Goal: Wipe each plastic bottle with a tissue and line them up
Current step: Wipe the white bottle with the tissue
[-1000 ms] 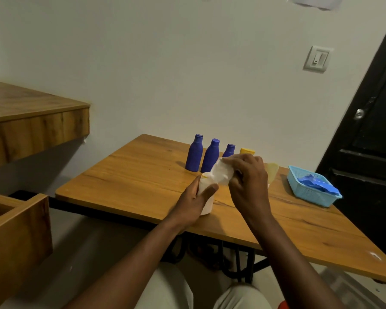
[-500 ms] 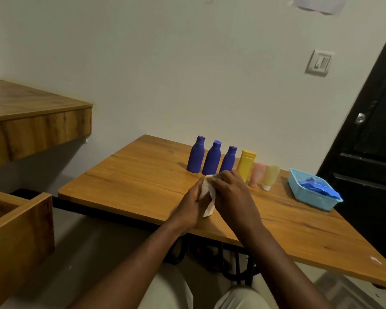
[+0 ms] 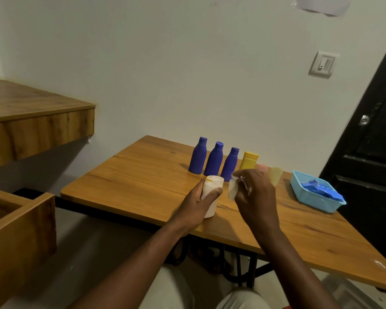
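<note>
My left hand [image 3: 197, 202] grips a white plastic bottle [image 3: 212, 192] standing upright on the wooden table [image 3: 143, 181]. My right hand [image 3: 255, 197] pinches a crumpled white tissue [image 3: 232, 188] just right of that bottle, a small gap between them. Behind, a row runs along the wall: three blue bottles [image 3: 214, 160], a yellow bottle [image 3: 249, 161], a pink bottle [image 3: 263, 167] mostly hidden by my right hand, and a pale yellow bottle [image 3: 276, 176].
A light blue basket [image 3: 308, 198] holding blue items sits at the table's right. A wooden shelf [image 3: 38, 121] juts out at left, with a wooden drawer or box [image 3: 20, 228] below it. A black door [image 3: 370, 152] stands at right.
My right hand has pulled the tissue off the white bottle and moved right. The bottle's top is uncovered. My left hand still holds it in place.
</note>
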`<state>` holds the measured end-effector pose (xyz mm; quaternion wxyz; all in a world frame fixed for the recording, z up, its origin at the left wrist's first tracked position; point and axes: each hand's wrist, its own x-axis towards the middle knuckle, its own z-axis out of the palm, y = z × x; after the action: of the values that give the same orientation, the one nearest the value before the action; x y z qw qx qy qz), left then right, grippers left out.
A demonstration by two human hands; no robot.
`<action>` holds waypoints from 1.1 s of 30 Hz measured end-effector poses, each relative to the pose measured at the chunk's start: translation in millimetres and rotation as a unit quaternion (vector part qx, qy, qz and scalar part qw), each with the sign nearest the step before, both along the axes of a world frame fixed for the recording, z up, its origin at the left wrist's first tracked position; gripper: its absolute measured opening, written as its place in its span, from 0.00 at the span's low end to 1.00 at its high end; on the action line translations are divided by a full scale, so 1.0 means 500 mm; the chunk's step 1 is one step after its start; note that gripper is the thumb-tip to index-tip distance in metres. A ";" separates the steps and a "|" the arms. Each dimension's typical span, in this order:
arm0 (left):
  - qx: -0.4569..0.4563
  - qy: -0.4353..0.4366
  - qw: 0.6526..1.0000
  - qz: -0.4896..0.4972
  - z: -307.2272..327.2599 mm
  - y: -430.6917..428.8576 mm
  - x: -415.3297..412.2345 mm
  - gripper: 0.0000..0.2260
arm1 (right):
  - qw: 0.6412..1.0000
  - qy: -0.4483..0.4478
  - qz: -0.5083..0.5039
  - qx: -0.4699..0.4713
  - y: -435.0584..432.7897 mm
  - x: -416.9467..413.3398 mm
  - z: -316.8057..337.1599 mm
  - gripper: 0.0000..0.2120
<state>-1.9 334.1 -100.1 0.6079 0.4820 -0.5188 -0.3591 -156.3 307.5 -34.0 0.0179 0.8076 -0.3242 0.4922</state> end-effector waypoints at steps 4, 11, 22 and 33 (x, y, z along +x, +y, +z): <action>-0.004 0.010 1.000 -0.019 -0.002 0.001 -0.002 0.18 | 0.998 -0.024 0.023 0.043 -0.004 -0.011 -0.014 0.13; 0.029 0.008 0.995 -0.091 0.003 0.010 -0.001 0.19 | 0.978 0.008 0.054 0.201 -0.011 0.006 -0.095 0.14; 0.001 -0.129 0.992 -0.002 -0.021 0.005 0.018 0.35 | 0.963 -0.044 0.082 0.251 -0.041 0.009 -0.101 0.17; -0.014 -0.089 0.984 0.151 0.049 -0.041 0.136 0.27 | 0.961 -0.015 0.084 0.262 -0.134 0.097 -0.098 0.10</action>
<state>66.0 313.5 -75.4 0.6132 0.5763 -0.4972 -0.2115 -107.9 240.4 -83.0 -0.2409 0.8008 -0.3733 0.4017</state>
